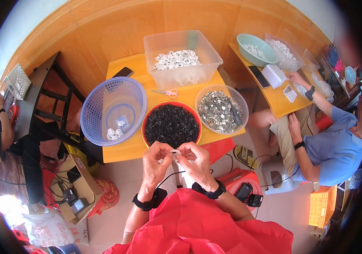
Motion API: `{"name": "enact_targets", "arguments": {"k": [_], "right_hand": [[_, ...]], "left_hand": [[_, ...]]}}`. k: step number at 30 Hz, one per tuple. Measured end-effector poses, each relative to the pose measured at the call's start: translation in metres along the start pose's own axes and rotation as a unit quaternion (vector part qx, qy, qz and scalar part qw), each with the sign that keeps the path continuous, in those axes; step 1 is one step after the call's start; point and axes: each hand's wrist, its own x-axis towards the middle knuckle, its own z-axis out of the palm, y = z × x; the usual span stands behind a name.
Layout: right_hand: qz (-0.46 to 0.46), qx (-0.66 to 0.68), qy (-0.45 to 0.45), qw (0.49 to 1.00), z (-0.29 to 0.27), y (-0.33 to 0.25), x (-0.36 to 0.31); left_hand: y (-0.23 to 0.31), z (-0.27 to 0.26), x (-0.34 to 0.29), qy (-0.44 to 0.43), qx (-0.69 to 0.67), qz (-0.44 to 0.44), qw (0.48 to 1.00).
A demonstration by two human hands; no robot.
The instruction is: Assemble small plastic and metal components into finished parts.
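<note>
My left hand (154,164) and my right hand (196,163) meet just in front of the table's near edge. Both pinch a small white plastic part (174,151) with a dark spot at its middle; the fingertips hide most of it. Directly beyond them stands a red-rimmed round tray (198,122) heaped with small black pieces (171,125). To its right, a clear round bowl (244,106) contains small metal pieces (217,109) and a dark tool lying on them. On the left, a blue-purple perforated basket (94,99) leans, with several white parts (114,133) at its bottom.
A clear plastic bin (185,78) with many white ring-shaped parts is at the table's back. Scissors (166,92) and a phone (124,72) lie nearby. Another person (333,131) sits at the right-hand table, one more (7,144) at far left. Cables cross the floor below.
</note>
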Motion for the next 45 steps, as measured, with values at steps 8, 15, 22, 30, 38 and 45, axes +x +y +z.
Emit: {"name": "enact_targets", "arguments": {"k": [8, 15, 22, 30, 38, 45], "right_hand": [[0.043, 0.044, 0.01, 0.998, 0.004, 0.002, 0.0], [0.031, 0.039, 0.023, 0.998, 0.007, 0.001, -0.003], [-0.24, -0.088, 0.046, 0.966, 0.001, -0.013, -0.002], [-0.299, -0.111, 0.046, 0.947, 0.005, -0.025, -0.006], [-0.284, -0.132, 0.079, 0.946, 0.009, -0.038, -0.007], [-0.264, -0.132, 0.075, 0.952, 0.007, -0.039, -0.009]], "left_hand": [[0.006, 0.006, -0.004, 0.004, 0.04, -0.01, 0.999], [0.008, 0.012, -0.01, 0.047, 0.184, 0.111, 0.976], [0.017, 0.008, -0.019, 0.078, 0.083, 0.172, 0.979], [0.025, 0.008, -0.027, 0.101, 0.101, 0.211, 0.967], [0.029, 0.018, -0.031, 0.144, 0.177, 0.27, 0.936], [0.029, 0.023, -0.035, 0.16, 0.254, 0.295, 0.907]]}}
